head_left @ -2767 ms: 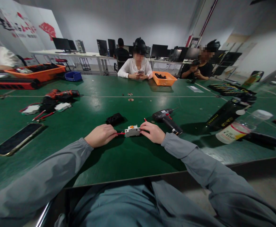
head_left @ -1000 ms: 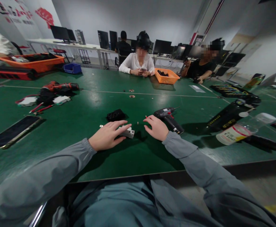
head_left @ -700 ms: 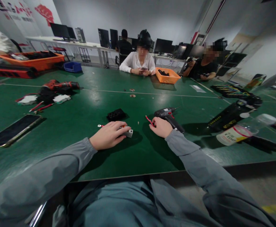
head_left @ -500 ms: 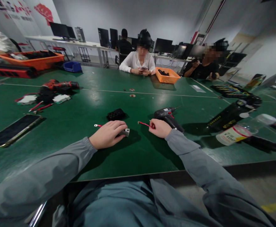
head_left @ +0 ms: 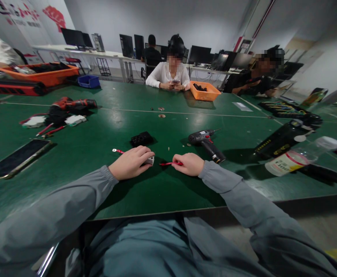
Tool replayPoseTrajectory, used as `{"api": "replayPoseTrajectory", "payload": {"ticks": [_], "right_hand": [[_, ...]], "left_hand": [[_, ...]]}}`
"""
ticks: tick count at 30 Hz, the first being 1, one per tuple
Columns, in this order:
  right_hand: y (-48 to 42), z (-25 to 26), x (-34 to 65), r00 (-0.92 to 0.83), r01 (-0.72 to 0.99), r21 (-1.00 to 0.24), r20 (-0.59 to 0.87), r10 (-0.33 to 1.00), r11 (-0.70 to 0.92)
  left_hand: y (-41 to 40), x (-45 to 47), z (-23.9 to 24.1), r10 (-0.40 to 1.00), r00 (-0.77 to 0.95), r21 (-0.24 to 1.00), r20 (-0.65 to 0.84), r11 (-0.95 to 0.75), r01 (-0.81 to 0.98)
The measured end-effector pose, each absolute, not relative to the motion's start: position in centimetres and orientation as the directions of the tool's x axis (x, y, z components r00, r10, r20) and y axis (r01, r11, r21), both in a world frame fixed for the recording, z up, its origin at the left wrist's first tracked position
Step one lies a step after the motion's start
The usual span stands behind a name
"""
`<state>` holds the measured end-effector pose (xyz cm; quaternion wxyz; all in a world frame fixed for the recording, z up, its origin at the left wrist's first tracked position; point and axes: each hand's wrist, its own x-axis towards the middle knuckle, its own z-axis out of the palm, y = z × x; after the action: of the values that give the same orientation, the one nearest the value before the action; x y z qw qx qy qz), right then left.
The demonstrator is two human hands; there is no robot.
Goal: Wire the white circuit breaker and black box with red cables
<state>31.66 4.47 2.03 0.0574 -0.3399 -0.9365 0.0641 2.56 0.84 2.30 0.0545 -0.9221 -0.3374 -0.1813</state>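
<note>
A small white breaker block (head_left: 149, 160) lies on the green counter (head_left: 157, 192) under my left hand (head_left: 130, 163), whose fingers press down over it so that only one grey-white corner shows. It looks like light, rigid plastic, easy to skid on this smooth top, best gripped by its flat sides. A short red wire (head_left: 117, 151) with a metal lug pokes out beyond my fingers on the far side; whether it is seated in the block I cannot tell. My right hand (head_left: 187, 164) pinches a second red wire (head_left: 166, 164), thin and bendy, its free end pointing at the block and just short of it; held close to the tip it should flex less. Beyond lie a black terminal piece (head_left: 141, 138) and a cordless screwdriver (head_left: 205, 141); a phone (head_left: 17, 158) rests well to the left.
</note>
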Motion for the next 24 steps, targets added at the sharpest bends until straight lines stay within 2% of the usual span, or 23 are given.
{"api": "replayPoseTrajectory", "payload": {"ticks": [7,24], "right_hand": [[3.6,1.7,30.3,-0.752,0.617,-0.176,0.156,0.64,0.767],[3.4,1.6,29.7,-0.733,0.633,-0.196,0.158,0.661,0.749]], "left_hand": [[0.9,2.6,2.3,0.61,0.703,0.033,0.366,-0.764,0.645],[0.8,2.6,2.3,0.611,0.709,0.014,0.351,-0.761,0.649]]}}
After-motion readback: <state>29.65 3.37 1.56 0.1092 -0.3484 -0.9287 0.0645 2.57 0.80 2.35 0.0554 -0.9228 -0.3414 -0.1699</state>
